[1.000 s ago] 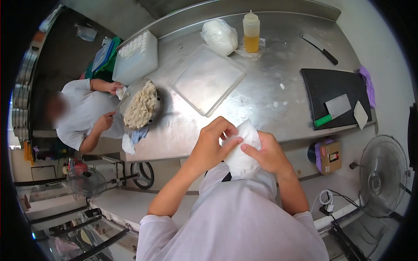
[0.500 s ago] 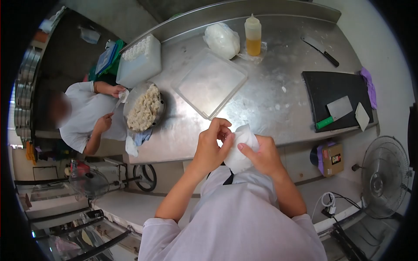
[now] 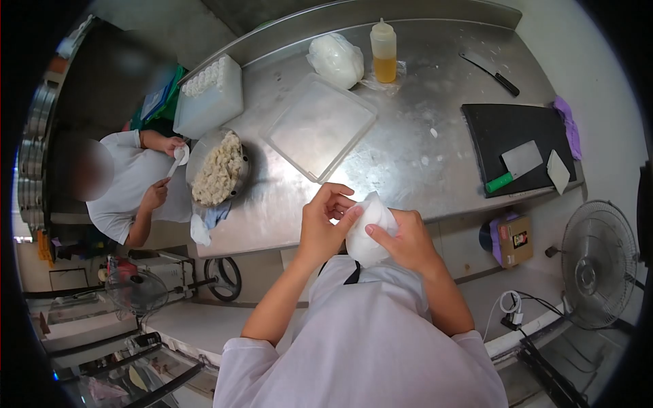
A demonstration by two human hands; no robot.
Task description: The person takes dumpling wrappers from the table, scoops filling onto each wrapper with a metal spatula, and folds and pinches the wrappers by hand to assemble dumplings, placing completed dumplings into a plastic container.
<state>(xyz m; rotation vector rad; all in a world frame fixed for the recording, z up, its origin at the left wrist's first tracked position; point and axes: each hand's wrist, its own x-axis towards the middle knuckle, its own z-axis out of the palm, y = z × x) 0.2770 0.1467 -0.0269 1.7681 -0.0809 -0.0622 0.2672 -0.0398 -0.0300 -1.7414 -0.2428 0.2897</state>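
Note:
Close to my body, at the table's front edge, I hold a soft white bundle (image 3: pixel 371 234) that looks like thin plastic or sheets, peaked at the top. What is inside cannot be told. My right hand (image 3: pixel 403 239) wraps around its right side, thumb laid across the front. On the other side, my left hand (image 3: pixel 329 221) pinches the bundle's left edge between thumb and fingers, the other fingers curled. A shallow clear plastic tray or lid (image 3: pixel 320 127) lies just beyond my hands on the steel table (image 3: pixel 415 163).
At left, a co-worker (image 3: pixel 132 183) holds a flat tool and something white beside a bowl of pale filling (image 3: pixel 221 170). Behind are a white tub (image 3: pixel 211 102), a knotted bag (image 3: pixel 337 60) and an oil bottle (image 3: pixel 384 54). Cleavers (image 3: pixel 522 160) (image 3: pixel 490 73) and a black board (image 3: pixel 486 129) lie right.
My view has shifted slightly, so the table's things appear a little further left. My hands keep their hold on the white bundle. The co-worker's hands have moved slightly.

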